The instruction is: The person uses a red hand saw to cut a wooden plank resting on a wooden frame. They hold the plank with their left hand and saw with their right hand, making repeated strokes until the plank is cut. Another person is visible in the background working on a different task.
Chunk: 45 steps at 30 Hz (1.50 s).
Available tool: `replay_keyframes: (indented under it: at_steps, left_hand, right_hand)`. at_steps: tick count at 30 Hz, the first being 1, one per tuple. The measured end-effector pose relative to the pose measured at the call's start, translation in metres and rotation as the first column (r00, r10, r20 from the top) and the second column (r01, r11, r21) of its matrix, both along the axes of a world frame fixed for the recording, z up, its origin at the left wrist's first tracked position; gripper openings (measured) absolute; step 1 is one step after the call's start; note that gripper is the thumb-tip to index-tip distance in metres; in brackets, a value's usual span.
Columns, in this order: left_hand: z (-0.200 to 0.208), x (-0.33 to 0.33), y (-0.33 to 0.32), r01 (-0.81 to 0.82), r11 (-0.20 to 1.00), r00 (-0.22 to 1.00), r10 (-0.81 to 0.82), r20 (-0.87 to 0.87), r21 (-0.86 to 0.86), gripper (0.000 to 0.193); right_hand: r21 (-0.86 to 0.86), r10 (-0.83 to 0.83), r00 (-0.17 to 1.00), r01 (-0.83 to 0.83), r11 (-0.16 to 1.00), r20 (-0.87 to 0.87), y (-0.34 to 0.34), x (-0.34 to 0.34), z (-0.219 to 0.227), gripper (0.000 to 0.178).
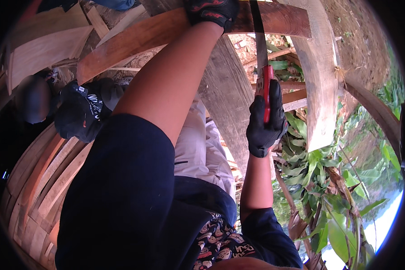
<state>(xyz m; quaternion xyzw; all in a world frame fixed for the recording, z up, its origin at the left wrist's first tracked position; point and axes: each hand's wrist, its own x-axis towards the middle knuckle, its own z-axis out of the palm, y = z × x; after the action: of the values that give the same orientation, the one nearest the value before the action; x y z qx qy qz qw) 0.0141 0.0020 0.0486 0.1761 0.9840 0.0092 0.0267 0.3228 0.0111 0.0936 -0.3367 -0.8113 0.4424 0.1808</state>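
A hand saw (260, 42) with a red handle and a dark, narrow blade is held in my right hand (266, 119), the black-gloved fingers wrapped round its handle. Its blade points away from me and lies across a reddish-brown wooden board (279, 19) near the board's right end. On the same board, left of the blade, rests my left hand (213, 11), also in a black glove. The top edge of the picture cuts off its fingers. Beneath the board, a weathered grey plank (227, 90) runs toward me, and a pale plank (321, 90) stands to the right.
Stacked boards (54, 180) line the left side. Near them are a person (33, 99), partly in shadow, and a dark cap (78, 110). Leafy green plants (335, 220) grow at the right, and wood offcuts lie on the ground below the board.
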Motion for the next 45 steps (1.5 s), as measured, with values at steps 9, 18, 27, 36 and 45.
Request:
replay_keyframes:
  at_steps: [9, 18, 27, 36, 45]
  left_hand:
    - [0.008, 0.0, -0.003, 0.082, 0.996, 0.994, -0.084, 0.07, 0.023, 0.047]
    - [-0.01, -0.001, -0.003, 0.061, 0.998, 0.998, -0.061, -0.025, -0.01, 0.044]
    - [-0.003, -0.004, -0.005, 0.036, 0.999, 0.999, -0.036, 0.015, -0.003, 0.05]
    - [0.006, 0.0, -0.001, 0.094, 0.995, 0.995, -0.093, 0.044, -0.023, 0.052]
    - [0.013, 0.002, -0.002, 0.115, 0.992, 0.993, -0.113, 0.039, -0.047, 0.046]
  right_hand:
    - [-0.017, -0.042, 0.997, 0.041, 0.999, -0.058, -0.012, -0.006, 0.006, 0.048]
    - [0.181, 0.053, 0.991, -0.031, 0.983, -0.119, 0.011, -0.025, 0.006, 0.048]
    - [0.011, 0.0, 0.991, 0.002, 1.0, -0.137, 0.003, -0.018, -0.008, 0.049]
    - [-0.013, -0.028, 0.998, 0.027, 1.0, -0.064, 0.009, -0.01, -0.009, 0.048]
    - [0.213, 0.043, 0.982, -0.003, 0.977, -0.186, 0.002, -0.019, -0.011, 0.048]
